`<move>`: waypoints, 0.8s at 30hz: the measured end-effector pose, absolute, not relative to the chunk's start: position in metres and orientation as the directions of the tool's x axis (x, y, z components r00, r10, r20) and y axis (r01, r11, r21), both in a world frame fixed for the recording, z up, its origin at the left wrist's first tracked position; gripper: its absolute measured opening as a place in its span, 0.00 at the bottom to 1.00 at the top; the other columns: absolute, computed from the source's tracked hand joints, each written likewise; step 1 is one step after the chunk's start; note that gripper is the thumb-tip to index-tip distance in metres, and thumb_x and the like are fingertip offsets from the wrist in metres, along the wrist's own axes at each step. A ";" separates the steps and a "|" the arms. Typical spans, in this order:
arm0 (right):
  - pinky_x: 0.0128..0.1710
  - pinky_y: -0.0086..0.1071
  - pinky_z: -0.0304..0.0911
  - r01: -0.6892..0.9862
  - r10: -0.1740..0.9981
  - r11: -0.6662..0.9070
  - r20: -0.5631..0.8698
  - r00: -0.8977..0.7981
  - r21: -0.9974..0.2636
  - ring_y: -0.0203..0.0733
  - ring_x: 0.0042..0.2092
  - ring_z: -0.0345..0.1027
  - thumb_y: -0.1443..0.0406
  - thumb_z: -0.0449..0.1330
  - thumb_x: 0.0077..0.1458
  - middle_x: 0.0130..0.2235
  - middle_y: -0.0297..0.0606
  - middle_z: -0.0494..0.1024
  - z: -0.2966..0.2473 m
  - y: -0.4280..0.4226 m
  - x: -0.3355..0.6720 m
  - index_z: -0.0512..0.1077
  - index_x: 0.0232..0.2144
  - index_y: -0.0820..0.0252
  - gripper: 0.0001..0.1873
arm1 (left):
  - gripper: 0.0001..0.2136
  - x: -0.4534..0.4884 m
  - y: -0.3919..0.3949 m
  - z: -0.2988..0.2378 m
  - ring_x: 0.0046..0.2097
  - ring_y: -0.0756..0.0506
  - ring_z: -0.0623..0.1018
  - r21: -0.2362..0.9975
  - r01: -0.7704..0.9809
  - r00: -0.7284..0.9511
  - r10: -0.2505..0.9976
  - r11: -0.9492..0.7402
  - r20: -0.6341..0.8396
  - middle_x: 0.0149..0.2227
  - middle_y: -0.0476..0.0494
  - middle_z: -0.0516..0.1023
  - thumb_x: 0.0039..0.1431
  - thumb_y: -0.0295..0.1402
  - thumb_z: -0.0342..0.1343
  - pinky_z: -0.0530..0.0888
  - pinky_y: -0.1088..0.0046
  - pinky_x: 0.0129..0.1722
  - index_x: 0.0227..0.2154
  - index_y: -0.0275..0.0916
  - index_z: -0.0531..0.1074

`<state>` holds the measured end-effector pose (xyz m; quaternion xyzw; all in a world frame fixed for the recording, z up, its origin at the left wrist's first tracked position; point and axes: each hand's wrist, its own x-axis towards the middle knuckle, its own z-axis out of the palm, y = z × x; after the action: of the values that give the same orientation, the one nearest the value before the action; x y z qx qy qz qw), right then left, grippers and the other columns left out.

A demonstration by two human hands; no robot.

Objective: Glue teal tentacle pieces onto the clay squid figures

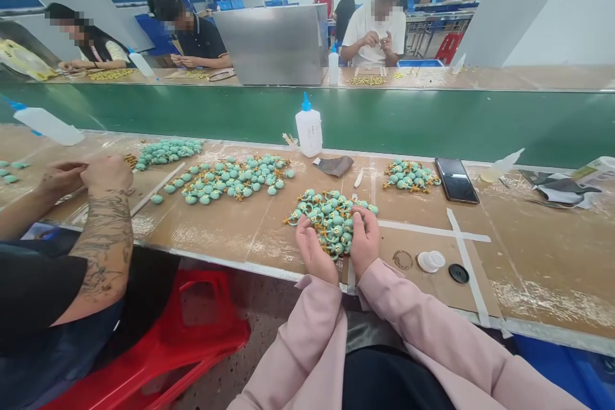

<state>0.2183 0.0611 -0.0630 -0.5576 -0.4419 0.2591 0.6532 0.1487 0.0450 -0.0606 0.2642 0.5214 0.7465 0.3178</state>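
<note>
In front of me lies a pile of small mint-green figurines with yellow-brown parts. My left hand cups its near left side, palm turned inward, fingers extended against the pieces. On the opposite side my right hand curves along the pile, its fingertips touching the edge. Both hands look open around the pile rather than gripping a single piece; some fingers are partly hidden. A larger heap of the same figurines is spread to the left, and a smaller heap sits behind on the right.
A white bottle with a blue nozzle stands behind. To the right are a phone, a white cup, a black lid and tape strips. A co-worker's tattooed arm is at left. A green belt runs beyond.
</note>
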 end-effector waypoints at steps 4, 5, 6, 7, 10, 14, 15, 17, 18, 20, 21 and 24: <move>0.57 0.43 0.59 -0.040 0.866 0.180 0.139 0.480 -0.983 0.45 0.53 0.66 0.54 0.49 0.61 0.49 0.45 0.75 -0.066 0.062 0.213 0.73 0.44 0.62 0.22 | 0.17 0.154 0.050 -0.053 0.64 0.41 0.65 0.856 -0.454 -0.670 0.728 -0.247 -0.145 0.60 0.37 0.69 0.64 0.42 0.47 0.63 0.62 0.62 0.50 0.40 0.68; 0.57 0.42 0.59 -0.080 0.878 0.163 0.108 0.466 -0.983 0.45 0.54 0.66 0.53 0.49 0.61 0.50 0.45 0.75 -0.066 0.062 0.210 0.74 0.43 0.62 0.22 | 0.16 0.154 0.051 -0.050 0.63 0.41 0.66 0.829 -0.506 -0.656 0.730 -0.237 -0.192 0.59 0.38 0.70 0.64 0.42 0.47 0.65 0.62 0.61 0.49 0.40 0.69; 0.58 0.41 0.59 -0.115 0.888 0.146 0.079 0.453 -0.983 0.45 0.55 0.66 0.53 0.50 0.60 0.51 0.44 0.75 -0.065 0.062 0.208 0.74 0.43 0.62 0.23 | 0.16 0.154 0.051 -0.048 0.63 0.41 0.67 0.802 -0.553 -0.636 0.736 -0.224 -0.233 0.58 0.39 0.71 0.63 0.41 0.48 0.66 0.62 0.60 0.48 0.41 0.70; 0.58 0.41 0.58 -0.145 0.896 0.127 0.051 0.440 -0.981 0.45 0.56 0.65 0.53 0.50 0.59 0.52 0.44 0.74 -0.065 0.062 0.206 0.75 0.43 0.62 0.23 | 0.15 0.154 0.050 -0.045 0.62 0.40 0.69 0.776 -0.596 -0.610 0.745 -0.208 -0.269 0.57 0.39 0.72 0.62 0.41 0.49 0.68 0.62 0.59 0.47 0.41 0.71; 0.59 0.42 0.57 -0.210 0.910 0.082 -0.012 0.414 -0.974 0.47 0.57 0.64 0.52 0.51 0.58 0.53 0.44 0.74 -0.063 0.061 0.201 0.76 0.43 0.62 0.23 | 0.14 0.151 0.047 -0.039 0.56 0.39 0.74 0.705 -0.692 -0.526 0.778 -0.157 -0.343 0.52 0.39 0.77 0.62 0.40 0.50 0.72 0.60 0.54 0.44 0.40 0.74; 0.56 0.42 0.61 -0.244 0.920 0.062 -0.039 0.389 -0.968 0.47 0.53 0.67 0.52 0.51 0.57 0.49 0.44 0.76 -0.060 0.059 0.199 0.76 0.42 0.63 0.24 | 0.12 0.145 0.040 -0.034 0.48 0.40 0.79 0.655 -0.747 -0.443 0.818 -0.112 -0.367 0.43 0.40 0.80 0.60 0.39 0.50 0.75 0.59 0.49 0.40 0.39 0.75; 0.54 0.42 0.61 -0.239 0.922 0.064 -0.035 0.385 -0.969 0.47 0.51 0.68 0.52 0.51 0.57 0.47 0.44 0.77 -0.059 0.058 0.199 0.76 0.41 0.63 0.23 | 0.11 0.144 0.039 -0.033 0.46 0.41 0.80 0.653 -0.750 -0.431 0.827 -0.107 -0.360 0.42 0.40 0.81 0.59 0.37 0.52 0.74 0.60 0.49 0.38 0.39 0.76; 0.54 0.42 0.61 -0.213 0.922 0.076 -0.012 0.388 -0.974 0.47 0.50 0.68 0.53 0.54 0.56 0.44 0.44 0.77 -0.056 0.055 0.198 0.77 0.37 0.63 0.21 | 0.09 0.145 0.036 -0.033 0.44 0.42 0.80 0.660 -0.745 -0.413 0.846 -0.100 -0.338 0.39 0.41 0.81 0.55 0.34 0.55 0.74 0.63 0.49 0.35 0.38 0.77; 0.55 0.42 0.60 -0.194 0.919 0.087 0.003 0.395 -0.977 0.47 0.50 0.68 0.54 0.55 0.55 0.44 0.44 0.77 -0.055 0.053 0.198 0.78 0.36 0.63 0.20 | 0.08 0.147 0.034 -0.032 0.44 0.42 0.79 0.665 -0.740 -0.407 0.853 -0.099 -0.326 0.38 0.41 0.81 0.54 0.34 0.56 0.73 0.64 0.49 0.34 0.37 0.77; 0.56 0.42 0.58 -0.155 0.912 0.111 0.039 0.409 -0.982 0.47 0.51 0.66 0.55 0.56 0.55 0.45 0.45 0.75 -0.052 0.048 0.199 0.78 0.34 0.63 0.18 | 0.09 0.150 0.031 -0.031 0.43 0.42 0.79 0.672 -0.734 -0.399 0.865 -0.102 -0.304 0.38 0.41 0.81 0.53 0.34 0.56 0.72 0.65 0.49 0.31 0.37 0.78; 0.57 0.42 0.57 -0.139 0.909 0.126 0.058 0.413 -0.982 0.47 0.52 0.66 0.55 0.56 0.55 0.46 0.45 0.75 -0.050 0.045 0.200 0.78 0.34 0.62 0.18 | 0.09 0.152 0.029 -0.031 0.43 0.42 0.79 0.672 -0.733 -0.397 0.868 -0.106 -0.297 0.37 0.41 0.81 0.53 0.35 0.55 0.72 0.64 0.49 0.31 0.37 0.78; 0.59 0.42 0.56 -0.098 0.905 0.179 0.125 0.406 -0.979 0.45 0.54 0.64 0.57 0.55 0.58 0.47 0.44 0.74 -0.046 0.038 0.203 0.79 0.34 0.61 0.17 | 0.11 0.158 0.024 -0.026 0.44 0.42 0.78 0.665 -0.737 -0.395 0.877 -0.125 -0.273 0.37 0.42 0.81 0.53 0.37 0.54 0.71 0.63 0.50 0.31 0.37 0.78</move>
<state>0.2034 0.0378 -0.0458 -0.5162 -0.3910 0.3797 0.6607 0.1580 0.0237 -0.0261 0.0925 0.3791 0.7443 0.5419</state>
